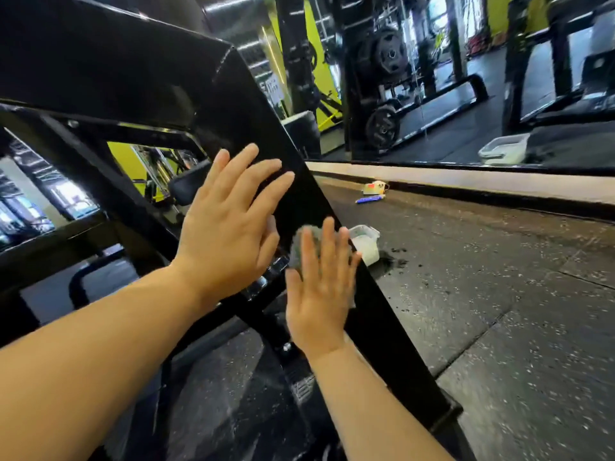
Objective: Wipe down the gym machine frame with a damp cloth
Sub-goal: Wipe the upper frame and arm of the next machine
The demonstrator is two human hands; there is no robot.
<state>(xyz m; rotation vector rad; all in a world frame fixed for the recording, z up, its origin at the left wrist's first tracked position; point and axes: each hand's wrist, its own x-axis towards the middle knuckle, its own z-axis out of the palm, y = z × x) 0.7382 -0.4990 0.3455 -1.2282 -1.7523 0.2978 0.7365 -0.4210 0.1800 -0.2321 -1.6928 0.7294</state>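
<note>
My right hand [319, 294] flat, pressing soft limp grey cloth [301, 241] onto rigid slanted frame beam [376, 314]; I judge palm pressure beats pinching. My left hand [229, 224] flat above, grip released.

Head-worn camera, forward and down (close-in)

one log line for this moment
phase: wiping | right hand: presses grey cloth on slanted black beam | left hand: flat on beam above | white tub: floor behind beam

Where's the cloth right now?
Head view, centre: the cloth is pressed on the sloping frame beam under the right hand, just right of the left hand; a white tub sits just beyond it.
</note>
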